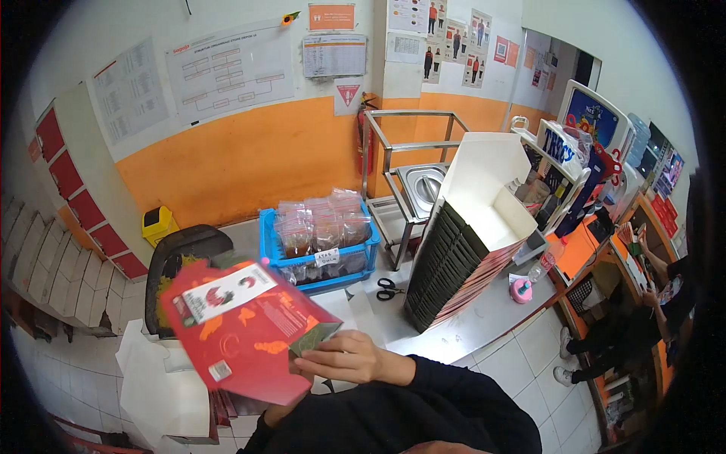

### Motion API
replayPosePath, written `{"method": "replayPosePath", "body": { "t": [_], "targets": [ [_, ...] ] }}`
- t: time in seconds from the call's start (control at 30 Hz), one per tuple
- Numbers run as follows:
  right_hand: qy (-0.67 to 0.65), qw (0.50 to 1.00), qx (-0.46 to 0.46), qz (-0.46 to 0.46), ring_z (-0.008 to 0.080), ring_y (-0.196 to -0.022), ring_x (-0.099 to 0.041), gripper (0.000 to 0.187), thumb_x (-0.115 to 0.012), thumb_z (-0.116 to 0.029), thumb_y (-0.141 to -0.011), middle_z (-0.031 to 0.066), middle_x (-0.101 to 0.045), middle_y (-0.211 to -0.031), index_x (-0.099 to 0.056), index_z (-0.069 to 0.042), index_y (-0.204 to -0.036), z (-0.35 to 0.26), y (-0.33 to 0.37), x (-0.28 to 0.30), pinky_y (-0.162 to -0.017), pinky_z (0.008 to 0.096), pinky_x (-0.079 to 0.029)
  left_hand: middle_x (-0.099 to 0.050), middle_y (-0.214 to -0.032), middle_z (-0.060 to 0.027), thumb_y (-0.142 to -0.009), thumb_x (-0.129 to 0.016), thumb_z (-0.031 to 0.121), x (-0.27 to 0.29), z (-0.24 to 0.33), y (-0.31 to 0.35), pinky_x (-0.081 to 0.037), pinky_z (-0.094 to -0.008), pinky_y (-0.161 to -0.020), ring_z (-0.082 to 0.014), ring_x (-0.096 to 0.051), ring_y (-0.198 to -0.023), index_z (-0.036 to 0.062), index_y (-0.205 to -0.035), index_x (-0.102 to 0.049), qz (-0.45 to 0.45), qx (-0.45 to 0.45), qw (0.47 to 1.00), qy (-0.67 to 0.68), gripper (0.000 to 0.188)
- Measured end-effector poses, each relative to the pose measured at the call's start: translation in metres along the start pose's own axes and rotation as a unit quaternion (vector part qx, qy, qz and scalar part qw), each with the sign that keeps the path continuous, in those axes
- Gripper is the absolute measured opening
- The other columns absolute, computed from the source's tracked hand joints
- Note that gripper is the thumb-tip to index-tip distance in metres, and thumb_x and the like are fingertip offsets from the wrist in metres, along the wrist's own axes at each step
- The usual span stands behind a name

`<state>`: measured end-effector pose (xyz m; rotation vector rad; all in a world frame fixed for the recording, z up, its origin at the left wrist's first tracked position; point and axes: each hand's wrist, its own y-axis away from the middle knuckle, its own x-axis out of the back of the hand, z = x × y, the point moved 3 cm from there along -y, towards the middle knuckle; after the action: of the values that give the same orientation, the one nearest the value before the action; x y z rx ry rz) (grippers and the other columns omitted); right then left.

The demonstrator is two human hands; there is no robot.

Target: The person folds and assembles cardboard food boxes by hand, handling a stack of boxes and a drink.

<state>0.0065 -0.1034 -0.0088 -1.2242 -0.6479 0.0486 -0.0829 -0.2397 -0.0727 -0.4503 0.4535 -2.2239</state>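
A red printed food carton [257, 325], partly unfolded with a white label on its face, is tilted in front of me. My right hand [352, 357] grips its green right edge, fingers closed around the cardboard. Only a little of my left hand [281, 412] shows beneath the carton's lower edge; its fingers are hidden behind the cardboard. To the right, a tall nested stack of cartons [446, 272] with dark green sides stands on the metal table [378, 325]. White carton pieces [155, 386] lie at the lower left.
A blue crate [321, 281] of bagged brown food sits at the table's back, black scissors [389, 289] beside it. A pink tape dispenser [522, 290] is at right. Behind stands a metal rack [386, 159]; a black chair [162, 250] is at left. Another person [635, 325] stands far right.
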Motion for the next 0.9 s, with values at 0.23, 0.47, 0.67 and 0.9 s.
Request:
{"method": "replayPosePath", "body": {
  "t": [0.23,0.47,0.67,0.9],
  "targets": [
    [-0.092,0.983,-0.161,0.014,0.0213,-0.084,-0.069,0.026,-0.077,-0.006,-0.072,0.0085,-0.07,-0.094,-0.072,-0.003,-0.098,0.009,0.013,-0.011,-0.071,0.0301,-0.057,-0.063,-0.115,-0.0149,-0.093,-0.065,0.025,0.011,-0.003,0.009,-0.051,-0.0402,-0.092,-0.0284,-0.062,-0.107,0.0014,-0.121,-0.058,-0.002,-0.012,0.999,-0.048,0.038],
    [-0.246,0.928,-0.28,0.008,0.0296,-0.092,-0.068,0.018,-0.074,-0.006,-0.075,0.0118,-0.066,-0.095,-0.065,0.0,-0.09,0.01,0.029,-0.021,-0.078,0.0352,-0.057,-0.062,-0.117,-0.0157,-0.091,-0.066,0.024,0.011,-0.004,0.014,-0.05,-0.0421,-0.094,-0.0296,-0.06,-0.111,0.0015,-0.123,-0.057,-0.014,-0.03,0.996,-0.086,0.039],
    [-0.116,0.96,-0.249,-0.056,0.0301,-0.101,-0.064,0.032,-0.08,-0.008,-0.072,0.015,-0.064,-0.103,-0.063,0.0,-0.097,0.01,0.029,-0.029,-0.083,0.0376,-0.053,-0.062,-0.119,-0.0163,-0.09,-0.067,0.022,0.01,0.001,0.015,-0.049,-0.0438,-0.095,-0.0307,-0.059,-0.114,0.0016,-0.124,-0.057,-0.024,-0.09,0.977,-0.192,0.041],
    [-0.287,0.808,-0.515,-0.004,0.0241,-0.112,-0.058,0.08,-0.085,-0.02,-0.072,0.0123,-0.057,-0.12,-0.038,-0.006,-0.135,0.036,0.058,-0.032,-0.093,0.0366,-0.048,-0.062,-0.121,-0.0171,-0.089,-0.068,0.021,0.007,0.006,0.01,-0.048,-0.0457,-0.097,-0.032,-0.057,-0.117,0.0017,-0.125,-0.056,-0.064,-0.167,0.928,-0.327,0.042]
  ]
}}
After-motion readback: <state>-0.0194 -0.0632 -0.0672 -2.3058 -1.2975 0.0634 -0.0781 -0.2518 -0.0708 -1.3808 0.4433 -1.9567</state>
